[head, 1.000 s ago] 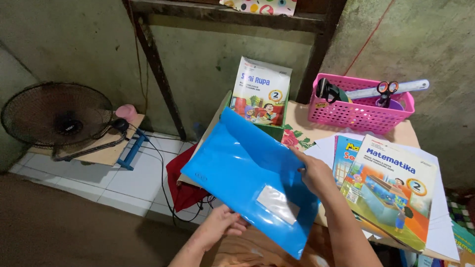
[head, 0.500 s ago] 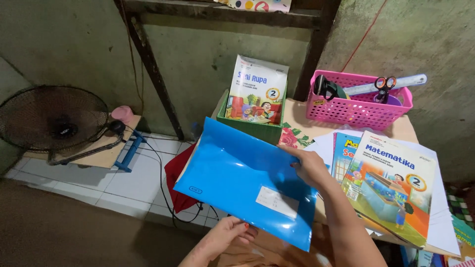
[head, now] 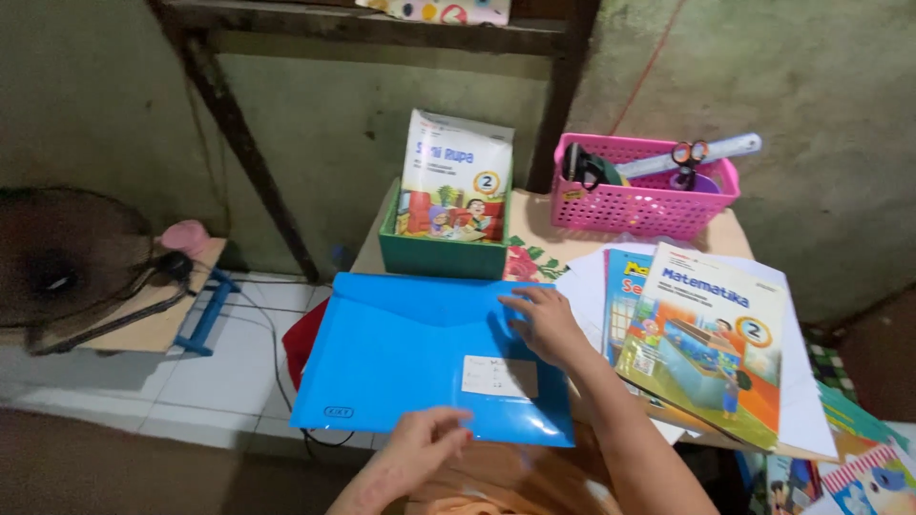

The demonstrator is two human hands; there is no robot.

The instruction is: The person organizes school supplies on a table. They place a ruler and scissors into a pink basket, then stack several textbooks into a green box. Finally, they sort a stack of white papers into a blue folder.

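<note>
**Blue envelope folder lies flat between both hands, long side running left to right**

While the blue plastic envelope folder (head: 420,358) lies nearly flat, its long axis runs left to right across the view, flap edge on the far side and the near long edge toward the person; its right part sits over the surface (head: 544,224), while its left part juts out past the surface edge above the tiled floor (head: 219,381). Flat on the folder's upper right, the right hand (head: 544,322) has its fingers spread and pressing down, closed on nothing; the left hand (head: 425,441) is at the near long edge, fingers curled at the rim just left of the white label (head: 500,376), though whether it pinches the edge or only touches it cannot be told. Both hands are on the folder, the right further onto it, the left at its rim.

Just beyond the flap stands a green box (head: 439,256) with a schoolbook (head: 453,176) upright in it; right of that, a pink basket (head: 639,205) holds scissors (head: 683,157) and a ruler (head: 701,153); a stack of schoolbooks (head: 711,339) on white sheets lies just right of the right hand.

Hidden: the folder's underside and anything inside it; the left thumb; the surface edge under the folder. At left the fan (head: 57,272) is blurred; more books at lower right are cut off by the frame.
</note>
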